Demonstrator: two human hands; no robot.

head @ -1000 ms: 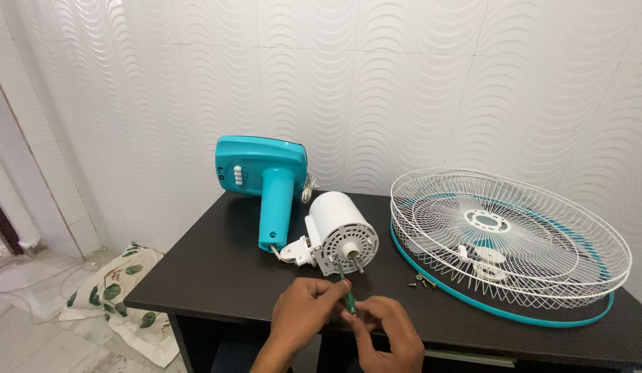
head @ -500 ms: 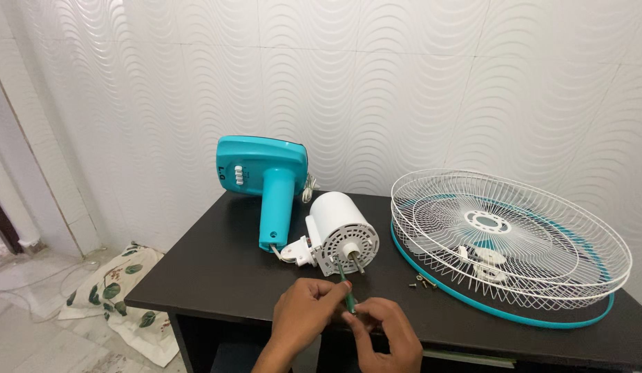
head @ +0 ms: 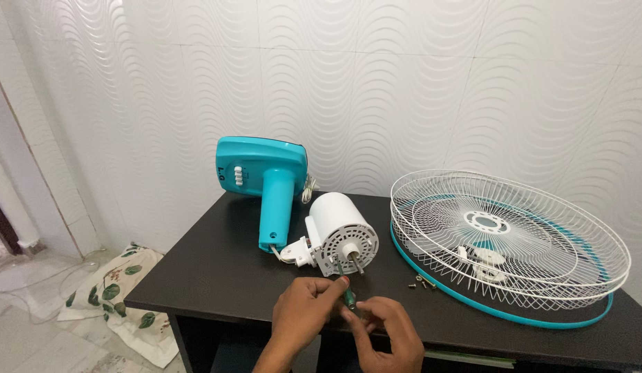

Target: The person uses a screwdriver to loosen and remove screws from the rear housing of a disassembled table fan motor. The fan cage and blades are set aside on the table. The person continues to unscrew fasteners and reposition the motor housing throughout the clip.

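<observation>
Both hands, left [head: 308, 312] and right [head: 384, 333], pinched a small green-handled screwdriver [head: 349, 300], mostly hidden by fingers. Its tip was hard to make out, just below the white cylindrical motor [head: 338, 235] on the black bench [head: 210, 269].

Both hands, left hand [head: 308, 312] and right hand [head: 384, 336], pinch a green-handled screwdriver [head: 348, 299] (tip hidden) before the white fan motor [head: 338, 233].

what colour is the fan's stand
Teal, or turquoise blue; the stand shows clearly in the head view, behind the white motor.
</observation>
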